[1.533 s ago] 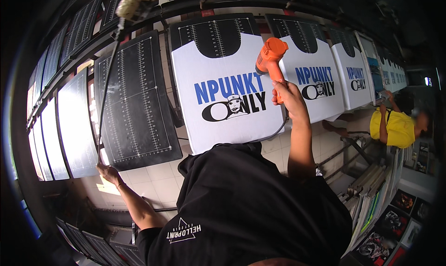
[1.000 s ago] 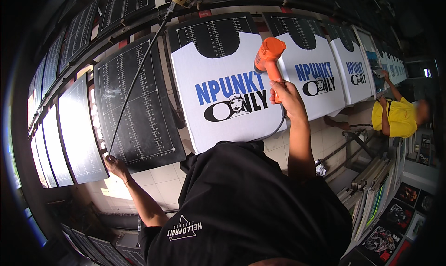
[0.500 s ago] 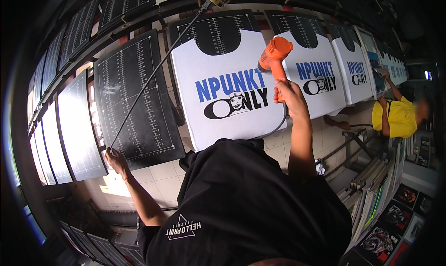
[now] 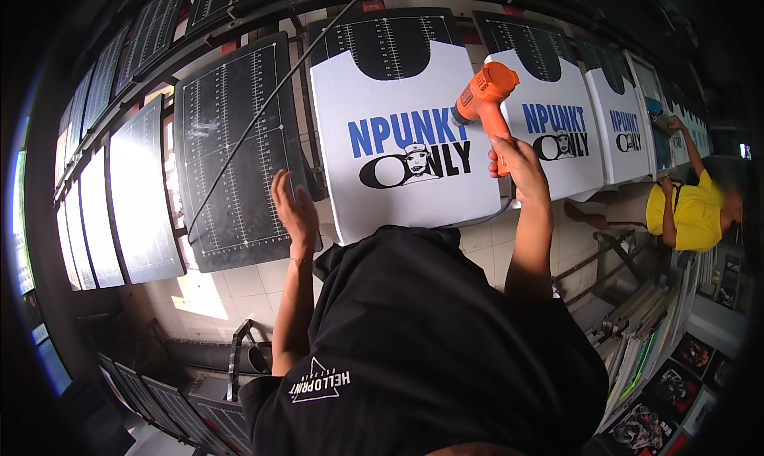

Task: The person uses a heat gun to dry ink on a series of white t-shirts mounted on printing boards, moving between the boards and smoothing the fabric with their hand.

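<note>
My right hand (image 4: 516, 165) is wrapped round the handle of an orange heat gun (image 4: 487, 98). Its nozzle points left, over the right part of the blue and black print on a white T-shirt (image 4: 398, 209). That shirt lies flat on a dark board with ruled marks. Over the lower right of a bare black printing board (image 4: 239, 153) hovers my left hand (image 4: 296, 213), fingers stretched out and holding nothing. A black cord (image 4: 259, 115) runs slantwise across this board, clear of my left hand.
More white T-shirts (image 4: 553, 173) on boards continue to the right. Bright, sunlit boards (image 4: 143, 193) stand on the left. A person in a yellow top (image 4: 691, 205) works at the far right beside a frame (image 4: 651, 114). Stacked frames (image 4: 637, 329) lean at lower right.
My left hand has let go of the cord and moved right and up, opening. The heat gun stays over the shirt print. The whole view has shifted slightly.
</note>
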A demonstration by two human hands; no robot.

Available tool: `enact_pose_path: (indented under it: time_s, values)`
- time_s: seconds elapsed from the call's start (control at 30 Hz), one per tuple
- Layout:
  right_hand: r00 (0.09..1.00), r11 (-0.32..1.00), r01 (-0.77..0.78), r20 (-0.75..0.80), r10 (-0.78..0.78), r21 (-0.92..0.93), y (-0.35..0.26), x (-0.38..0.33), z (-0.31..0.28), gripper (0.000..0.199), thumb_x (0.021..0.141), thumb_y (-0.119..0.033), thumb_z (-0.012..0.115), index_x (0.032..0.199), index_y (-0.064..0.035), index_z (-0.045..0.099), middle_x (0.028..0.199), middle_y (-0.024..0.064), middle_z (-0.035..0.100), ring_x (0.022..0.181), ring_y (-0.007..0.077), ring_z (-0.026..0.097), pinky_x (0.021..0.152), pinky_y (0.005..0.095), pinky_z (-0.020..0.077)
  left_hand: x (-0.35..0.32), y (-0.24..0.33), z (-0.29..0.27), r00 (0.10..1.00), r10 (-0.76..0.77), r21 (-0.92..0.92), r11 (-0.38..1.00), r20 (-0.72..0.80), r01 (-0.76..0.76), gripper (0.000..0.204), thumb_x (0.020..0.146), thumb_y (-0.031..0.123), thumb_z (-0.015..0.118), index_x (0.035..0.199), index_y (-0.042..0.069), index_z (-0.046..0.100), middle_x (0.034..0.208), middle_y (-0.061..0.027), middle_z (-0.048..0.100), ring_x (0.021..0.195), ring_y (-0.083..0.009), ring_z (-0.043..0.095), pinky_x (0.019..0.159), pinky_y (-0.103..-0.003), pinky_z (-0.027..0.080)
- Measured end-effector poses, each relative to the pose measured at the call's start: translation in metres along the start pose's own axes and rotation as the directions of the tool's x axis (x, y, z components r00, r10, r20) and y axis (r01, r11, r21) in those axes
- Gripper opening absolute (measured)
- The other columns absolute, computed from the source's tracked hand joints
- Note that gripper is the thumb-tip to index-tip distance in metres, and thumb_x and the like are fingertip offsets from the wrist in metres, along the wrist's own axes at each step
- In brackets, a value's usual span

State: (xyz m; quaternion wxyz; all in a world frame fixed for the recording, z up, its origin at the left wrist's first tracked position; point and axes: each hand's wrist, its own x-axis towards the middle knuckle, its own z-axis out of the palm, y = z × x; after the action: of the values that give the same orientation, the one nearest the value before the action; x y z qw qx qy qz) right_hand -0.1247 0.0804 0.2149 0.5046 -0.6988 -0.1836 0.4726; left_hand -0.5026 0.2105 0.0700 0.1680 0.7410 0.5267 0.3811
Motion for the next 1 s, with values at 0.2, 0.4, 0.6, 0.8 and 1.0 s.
enact_pose_path:
  time_s: [0.2,0.4,0.6,0.8,1.0]
  values:
    - [1.000,1.000,0.000,0.018,0.000,-0.025,0.000,-0.006,-0.004,0.033,0.087,-0.032,0.065,0.093,-0.0010,0.057,0.074,0.0036,0.055,0.059,0.0122,0.057,0.053,0.0257,0.0480,0.005,0.031,0.071,0.982,-0.052,0.008,0.999,0.183,0.051,0.047,0.091,0.010,0.050,0.134,-0.006,0.037,0.134,-0.0261,0.042,0.124,-0.0404,0.043,0.104,-0.043,0.036]
    - [0.999,0.998,0.000,0.040,0.003,-0.061,0.002,-0.016,-0.008,0.035,0.087,-0.033,0.065,0.094,-0.0001,0.056,0.076,0.0041,0.055,0.059,0.0121,0.058,0.052,0.0265,0.0480,-0.001,0.033,0.092,0.926,-0.278,0.057,0.960,0.255,0.273,0.052,0.097,0.022,0.045,0.140,-0.003,0.030,0.129,-0.0256,0.048,0.118,-0.0406,0.048,0.098,-0.043,0.041]
    - [0.997,0.999,-0.030,0.073,0.033,-0.043,0.004,-0.021,-0.017,0.035,0.086,-0.033,0.066,0.095,-0.0008,0.056,0.075,0.0036,0.055,0.059,0.0121,0.057,0.053,0.0257,0.0481,-0.005,0.022,0.100,0.936,-0.298,0.106,0.953,0.186,0.283,0.053,0.099,0.030,0.040,0.141,-0.001,0.029,0.133,-0.0250,0.047,0.117,-0.0408,0.050,0.096,-0.044,0.042]
    - [0.996,0.998,-0.025,0.083,0.030,-0.063,0.007,-0.030,-0.022,0.034,0.087,-0.032,0.064,0.098,-0.0006,0.057,0.075,0.0029,0.054,0.059,0.0114,0.057,0.053,0.0253,0.0475,-0.004,0.025,0.101,0.917,-0.342,0.106,0.939,0.205,0.327,0.054,0.100,0.034,0.037,0.140,-0.001,0.031,0.133,-0.0252,0.048,0.118,-0.0411,0.049,0.096,-0.044,0.042]
    - [0.991,0.996,-0.052,0.116,0.060,-0.069,0.008,-0.031,-0.036,0.033,0.087,-0.032,0.063,0.095,-0.0011,0.057,0.075,0.0028,0.054,0.059,0.0118,0.056,0.053,0.0259,0.0467,-0.001,0.029,0.098,0.902,-0.374,0.116,0.927,0.218,0.356,0.051,0.100,0.035,0.037,0.137,0.000,0.034,0.128,-0.0254,0.051,0.115,-0.0417,0.051,0.094,-0.046,0.043]
